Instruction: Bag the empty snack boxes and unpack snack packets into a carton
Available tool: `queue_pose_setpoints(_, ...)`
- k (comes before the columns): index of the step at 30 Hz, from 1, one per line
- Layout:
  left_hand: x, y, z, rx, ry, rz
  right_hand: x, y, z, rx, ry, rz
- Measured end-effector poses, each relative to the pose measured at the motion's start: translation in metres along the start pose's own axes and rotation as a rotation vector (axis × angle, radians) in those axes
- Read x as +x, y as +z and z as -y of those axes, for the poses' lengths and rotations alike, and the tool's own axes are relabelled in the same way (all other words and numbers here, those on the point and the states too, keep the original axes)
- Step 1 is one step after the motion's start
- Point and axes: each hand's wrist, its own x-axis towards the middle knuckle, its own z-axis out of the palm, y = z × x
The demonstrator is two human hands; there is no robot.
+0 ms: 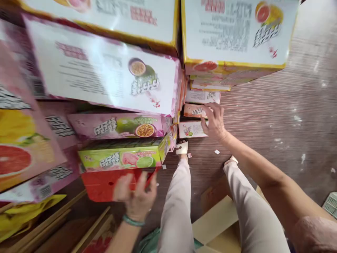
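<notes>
Big wall of fruit-drink cartons fills most of the view here. Up top there's a yellow-edged carton (234, 35) and a large white-and-pink one (105, 73) leaning out under it. Below that on the left, a short stack: pink passionfruit case (118, 126), then a green case (123, 156), then a red box (105, 186) at the bottom near the wood floor (276, 116).

Further back, in the gap between the stacks, there's a column of small cartons (201, 96). The right hand (214, 121) is reaching far into it, fingers spread and laid on the low pink-and-white small box (190, 129), touching it but not clamped that I can tell.

The left hand (138, 196) is blurred, fingers apart, holding nothing, hovering just in front of the red box.

So most of it looks stacked already, and I'd guess the small column is what's in hand. A flattened brown cardboard (216, 221) lies near, between the person's legs, and small paper scraps (217, 151) dot the floor.
</notes>
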Motion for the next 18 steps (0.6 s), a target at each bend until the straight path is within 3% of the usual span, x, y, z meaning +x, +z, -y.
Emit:
queue_pose_setpoints(1,-0.012,0.010,-0.024,0.002,0.105,0.019,0.003,0.014,-0.024,-0.015,-0.011,0.020)
queue_pose_setpoints(3,-0.024,0.045,-0.069,-0.075,0.252,0.175,0.011,0.047,-0.063,-0.037,-0.051,0.096)
queue_pose_setpoints(6,-0.002,0.127,-0.107,-0.057,0.244,0.382,0.016,0.097,-0.103,-0.066,-0.032,0.254)
queue_pose_setpoints(10,0.070,0.246,-0.098,0.116,0.078,0.776,-0.011,0.137,-0.140,-0.091,0.085,0.250)
queue_pose_setpoints(12,0.100,0.288,-0.083,0.187,0.140,0.899,-0.041,0.144,-0.159,-0.094,0.156,0.215)
queue_pose_setpoints(15,0.122,0.319,-0.068,0.262,0.353,1.016,-0.102,0.140,-0.190,-0.061,0.318,0.182)
queue_pose_setpoints(18,0.125,0.321,-0.072,0.291,0.463,1.056,-0.175,0.124,-0.217,0.058,0.545,0.236)
